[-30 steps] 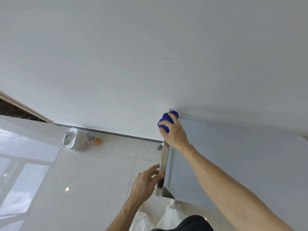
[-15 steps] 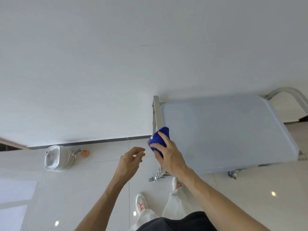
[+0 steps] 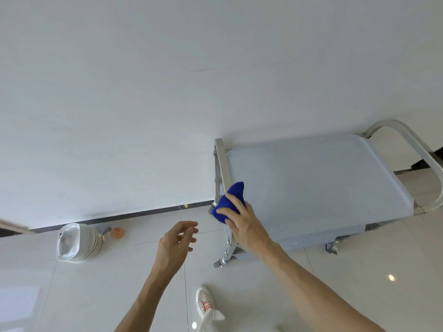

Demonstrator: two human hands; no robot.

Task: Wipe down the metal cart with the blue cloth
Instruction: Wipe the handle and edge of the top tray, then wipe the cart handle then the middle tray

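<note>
The metal cart [image 3: 323, 188] stands against the white wall, its pale flat top seen from above, with a curved steel handle at each end. My right hand [image 3: 244, 224] grips the bunched blue cloth [image 3: 231, 202] and presses it on the cart's left steel rail, near the front of it. My left hand [image 3: 178, 238] hovers over the floor left of the cart, fingers loosely curled and apart, holding nothing and not touching the cart.
A stack of white bowls [image 3: 76, 243] lies on the tiled floor by the wall at the left, with a small orange object [image 3: 117, 232] beside it. My white shoe [image 3: 205, 305] stands near the cart's front left caster [image 3: 219, 262].
My left hand has let go of the cart's left rail and drawn away to the left. My right hand has slid the cloth along that rail from the far corner toward me.
</note>
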